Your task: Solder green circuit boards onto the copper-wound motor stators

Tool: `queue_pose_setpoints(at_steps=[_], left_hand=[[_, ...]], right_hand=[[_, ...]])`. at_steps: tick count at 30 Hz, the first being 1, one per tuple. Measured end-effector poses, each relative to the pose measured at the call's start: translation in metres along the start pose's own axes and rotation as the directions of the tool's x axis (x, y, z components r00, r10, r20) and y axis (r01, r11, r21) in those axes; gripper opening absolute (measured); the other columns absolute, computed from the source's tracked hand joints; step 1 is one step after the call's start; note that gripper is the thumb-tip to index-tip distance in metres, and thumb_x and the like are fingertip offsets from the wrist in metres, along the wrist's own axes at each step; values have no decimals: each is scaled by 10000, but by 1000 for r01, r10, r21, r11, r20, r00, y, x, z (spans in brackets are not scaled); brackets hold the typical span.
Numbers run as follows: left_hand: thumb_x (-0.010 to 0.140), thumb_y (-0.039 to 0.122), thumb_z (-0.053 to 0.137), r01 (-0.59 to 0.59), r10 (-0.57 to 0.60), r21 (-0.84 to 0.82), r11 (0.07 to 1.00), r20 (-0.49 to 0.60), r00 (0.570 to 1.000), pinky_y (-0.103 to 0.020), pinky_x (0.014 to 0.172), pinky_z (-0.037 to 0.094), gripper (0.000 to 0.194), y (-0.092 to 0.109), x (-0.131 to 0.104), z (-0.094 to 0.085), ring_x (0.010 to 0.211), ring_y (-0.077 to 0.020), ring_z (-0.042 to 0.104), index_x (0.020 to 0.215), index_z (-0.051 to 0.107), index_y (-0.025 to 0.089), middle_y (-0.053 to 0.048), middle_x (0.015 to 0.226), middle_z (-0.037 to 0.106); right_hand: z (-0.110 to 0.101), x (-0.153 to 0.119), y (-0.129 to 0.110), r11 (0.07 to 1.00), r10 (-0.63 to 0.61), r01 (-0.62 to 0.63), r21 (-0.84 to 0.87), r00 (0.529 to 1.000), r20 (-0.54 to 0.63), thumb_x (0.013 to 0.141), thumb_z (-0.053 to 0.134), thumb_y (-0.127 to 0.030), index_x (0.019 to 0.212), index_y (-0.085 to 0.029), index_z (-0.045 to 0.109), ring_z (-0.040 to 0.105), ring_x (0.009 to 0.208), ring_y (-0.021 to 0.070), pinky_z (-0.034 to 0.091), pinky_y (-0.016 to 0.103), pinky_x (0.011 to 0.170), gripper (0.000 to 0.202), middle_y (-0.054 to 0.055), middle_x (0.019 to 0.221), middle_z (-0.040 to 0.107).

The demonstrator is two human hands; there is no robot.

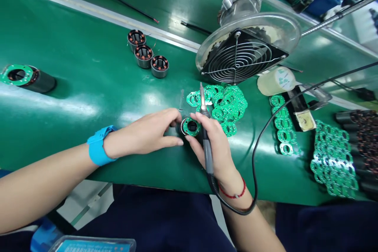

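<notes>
A soldering iron lies in my right hand, its tip pointing away from me. The same hand's thumb and forefinger reach around a motor stator with a green ring-shaped circuit board on its upper end. Left of this stator is my left hand, a blue band on its wrist. Its thumb is stretched out apart from the bent fingers, and the fingertips come close to the stator's side; whether they touch it I cannot tell. A loose pile of green circuit boards lies just beyond my right hand.
Three copper-wound stators stand farther back. Another stator with a board is at far left. A fume extractor fan overhangs the bench. At right are a solder spool, rows of boards and stacked stators. The iron's cable loops nearby.
</notes>
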State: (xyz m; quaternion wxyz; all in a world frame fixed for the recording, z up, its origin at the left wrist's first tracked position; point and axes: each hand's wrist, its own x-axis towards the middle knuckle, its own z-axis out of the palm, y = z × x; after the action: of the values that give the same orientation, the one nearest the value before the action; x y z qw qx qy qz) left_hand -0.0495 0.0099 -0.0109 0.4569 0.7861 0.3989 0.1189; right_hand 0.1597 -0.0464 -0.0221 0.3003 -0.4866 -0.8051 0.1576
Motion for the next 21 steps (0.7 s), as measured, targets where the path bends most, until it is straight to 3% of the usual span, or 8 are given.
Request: queue_pose_setpoints(at_steps=[3, 7, 9, 12, 14, 18, 21], left_hand=[[885, 153, 525, -122, 127, 156, 980, -20, 992, -272, 700, 407, 45, 0, -1, 1, 782, -158, 549, 890, 564, 175, -14, 853, 588], [924, 135, 450, -189, 195, 55, 980, -146, 970, -239, 676, 402, 170, 3, 2, -1, 719, -123, 523, 822, 583, 165, 3, 787, 568], [905, 161, 494, -163, 151, -65, 984, -166, 975, -215, 630, 393, 137, 6, 3, -1, 665, -101, 506, 805, 587, 164, 23, 746, 559], [867, 219, 538, -67, 41, -263, 962, -102, 994, -196, 577, 387, 114, 8, 4, 0, 614, -88, 500, 779, 586, 165, 41, 688, 561], [845, 258, 550, 2, -22, -358, 934, -53, 998, -195, 557, 388, 123, 8, 5, 1, 595, -89, 501, 770, 587, 168, 46, 657, 563], [806, 311, 571, 109, -117, -464, 879, 12, 993, -205, 565, 410, 152, 6, 7, -1, 595, -94, 513, 772, 594, 164, 40, 648, 580], [800, 307, 566, 144, -151, -472, 870, 24, 988, -208, 567, 407, 156, 6, 6, -2, 598, -92, 504, 775, 610, 160, 41, 638, 572]], right_hand=[[2, -1, 2, 999, 1, -3, -50, 999, -35, 957, 581, -283, 1452, -265, 376, 678, 973, 251, 576, 425, 823, 537, 81, 1073, 707], [6, 0, -1, 991, -36, 30, -127, 998, -42, 959, 579, -383, 1432, -253, 400, 677, 865, 251, 564, 406, 737, 523, 84, 1006, 713], [7, 1, -4, 988, -74, 66, -140, 996, -56, 954, 587, -394, 1415, -239, 410, 677, 941, 266, 553, 420, 787, 518, 101, 1057, 718], [6, 0, -10, 984, -145, 136, -112, 986, -77, 951, 591, -330, 1435, -250, 367, 616, 1187, 287, 498, 461, 942, 539, 108, 1203, 711], [5, -1, -13, 977, -195, 185, -109, 976, -96, 950, 580, -269, 1447, -273, 346, 590, 1248, 270, 467, 456, 970, 549, 80, 1186, 732], [4, -1, -16, 975, -201, 185, -126, 970, -135, 931, 572, -172, 1350, -270, 460, 667, 1123, 224, 473, 390, 892, 445, 35, 992, 782], [3, -1, -16, 987, -160, 154, -47, 976, -148, 918, 559, -127, 1311, -243, 500, 713, 944, 198, 492, 379, 860, 414, 27, 951, 795]])
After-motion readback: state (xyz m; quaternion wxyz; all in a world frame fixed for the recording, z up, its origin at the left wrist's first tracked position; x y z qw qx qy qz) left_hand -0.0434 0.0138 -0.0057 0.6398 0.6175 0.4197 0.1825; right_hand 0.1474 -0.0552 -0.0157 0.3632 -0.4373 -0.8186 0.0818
